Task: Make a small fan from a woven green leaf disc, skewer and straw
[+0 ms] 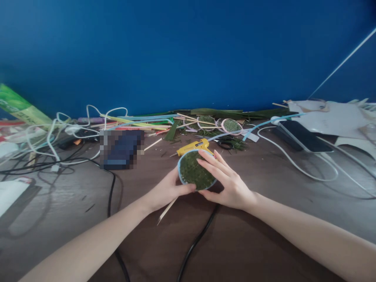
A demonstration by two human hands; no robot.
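Observation:
A round disc point(192, 174) with a dark green, leafy-looking face and a pale blue rim is raised above the table, its face tilted toward me. My left hand point(169, 190) grips its left side, thumb over the lower edge and the other fingers hidden behind. Across the right part of the face lie the fingers of my right hand point(227, 182), with its thumb at the bottom rim. A thin pale stick point(167, 211) pokes out below my left hand; its upper end is hidden. Just behind the disc, a yellow glue gun point(194, 147) rests on the table.
Several smaller round green pieces point(232, 125), thin sticks and leaf strips point(172, 132) lie along the blue wall point(188, 55). A pixelated dark object point(123, 150) and white cables point(54, 137) are left. A phone point(305, 135) stands right. A black cable point(199, 237) crosses the front.

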